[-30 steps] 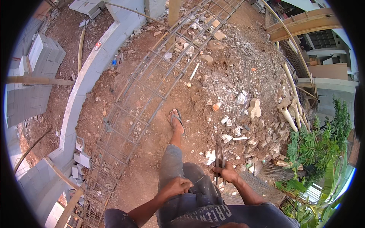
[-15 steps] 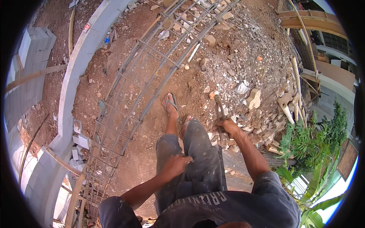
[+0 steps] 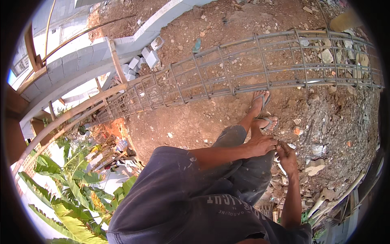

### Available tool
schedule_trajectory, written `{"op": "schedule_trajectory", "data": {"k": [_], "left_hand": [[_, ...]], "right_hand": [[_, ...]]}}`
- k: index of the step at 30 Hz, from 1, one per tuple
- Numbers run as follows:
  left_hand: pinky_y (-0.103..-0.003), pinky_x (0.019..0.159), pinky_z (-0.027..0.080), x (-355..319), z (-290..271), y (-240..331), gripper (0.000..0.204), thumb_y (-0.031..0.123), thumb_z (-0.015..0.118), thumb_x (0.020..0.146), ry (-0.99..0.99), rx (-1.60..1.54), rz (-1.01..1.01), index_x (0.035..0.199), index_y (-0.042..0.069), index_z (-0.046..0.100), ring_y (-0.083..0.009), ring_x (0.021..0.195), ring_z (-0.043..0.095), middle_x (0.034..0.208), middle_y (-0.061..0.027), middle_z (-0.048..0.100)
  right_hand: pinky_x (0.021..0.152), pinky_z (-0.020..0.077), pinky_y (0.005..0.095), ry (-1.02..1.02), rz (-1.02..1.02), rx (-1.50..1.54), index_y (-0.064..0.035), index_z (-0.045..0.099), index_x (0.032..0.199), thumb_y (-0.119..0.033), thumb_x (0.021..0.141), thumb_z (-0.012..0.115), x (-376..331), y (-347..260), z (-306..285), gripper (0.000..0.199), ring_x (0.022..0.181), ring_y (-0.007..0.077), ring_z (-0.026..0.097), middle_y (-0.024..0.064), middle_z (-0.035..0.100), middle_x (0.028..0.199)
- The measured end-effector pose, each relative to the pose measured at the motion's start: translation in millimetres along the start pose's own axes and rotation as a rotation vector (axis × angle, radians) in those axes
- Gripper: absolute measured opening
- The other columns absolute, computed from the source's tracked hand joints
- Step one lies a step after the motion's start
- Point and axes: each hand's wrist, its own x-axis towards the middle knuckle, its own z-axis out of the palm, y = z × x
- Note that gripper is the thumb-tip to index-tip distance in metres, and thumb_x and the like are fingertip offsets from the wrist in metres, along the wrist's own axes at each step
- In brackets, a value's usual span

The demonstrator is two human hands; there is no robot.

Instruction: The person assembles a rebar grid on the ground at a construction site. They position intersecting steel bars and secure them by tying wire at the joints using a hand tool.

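My left hand and my right hand meet over my knee, fingertips close together. The left is closed, its fingers pressed together toward the right hand. The right has its fingers curled into a pinch. Whatever lies between them is too small to make out. Beyond my feet stretches a long rebar cage of rods and square ties, not touched by either hand. A slim dark piece rests on the soil right of my feet; its kind is unclear.
Broken stone and rubble cover the ground at right. A grey block wall runs along the far left, with loose blocks at its foot. Wooden poles cross at left above green plants. Sandals are on my feet.
My right hand no longer holds the pincers and has come over to my left hand. My view has turned left, so the cage now runs across it.
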Motion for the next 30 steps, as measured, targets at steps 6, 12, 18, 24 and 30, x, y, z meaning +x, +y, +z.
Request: {"op": "schedule_trajectory", "data": {"k": [6,12,18,24,30], "left_hand": [[-0.046,0.076,0.048,20.2,-34.8,18.3,0.016,0.016,0.061,0.083,-0.05,-0.111,-0.213,0.088,0.005,0.07,-0.0352,0.084,0.064,0.081,-0.0167,0.066],[-0.045,0.076,0.049,29.6,-42.9,6.9,0.018,0.021,0.065,0.082,0.163,-0.01,0.086,0.088,0.006,0.071,-0.0334,0.087,0.064,0.084,-0.0149,0.067],[-0.044,0.076,0.049,21.5,-21.8,41.7,0.028,0.025,0.065,0.086,0.018,0.039,-0.013,0.099,0.001,0.067,-0.0378,0.085,0.063,0.089,-0.0183,0.065],[-0.046,0.07,0.047,49.0,-16.2,50.2,0.017,0.015,0.061,0.088,-0.506,0.156,0.076,0.09,-0.001,0.065,-0.0363,0.081,0.064,0.079,-0.0203,0.065],[-0.044,0.084,0.048,115.7,-22.1,5.4,0.015,0.014,0.062,0.086,-0.645,0.365,0.288,0.091,0.001,0.067,-0.0368,0.097,0.062,0.1,-0.0221,0.065]], "right_hand": [[0.075,0.0467,0.0268,0.049,-0.075,0.129,0.0036,0.062,0.118,-0.018,0.094,0.062,-2.2,-21.0,9.9,0.032,0.087,0.0108,0.057,0.005,0.067,0.097],[0.089,0.048,0.0323,0.1,-0.064,0.073,0.0048,0.068,0.108,-0.007,0.092,0.061,0.4,27.6,-43.9,0.021,0.097,0.0182,0.063,0.0133,0.07,0.106],[0.074,0.0531,0.0423,-0.004,-0.21,-0.457,-0.0103,0.072,0.103,-0.011,0.085,0.065,-22.3,-10.4,-55.6,0.02,0.083,0.0371,0.067,0.0184,0.069,0.092],[0.074,0.0522,0.0337,-0.133,-0.013,-0.219,-0.0072,0.072,0.106,-0.01,0.085,0.066,-33.1,-34.3,-73.4,0.022,0.082,0.0217,0.068,0.0136,0.072,0.092],[0.067,0.0493,0.0267,0.034,-0.075,0.032,-0.004,0.072,0.109,-0.007,0.089,0.063,-12.2,-8.5,-76.2,0.023,0.076,0.0107,0.062,0.0056,0.072,0.088]]}}
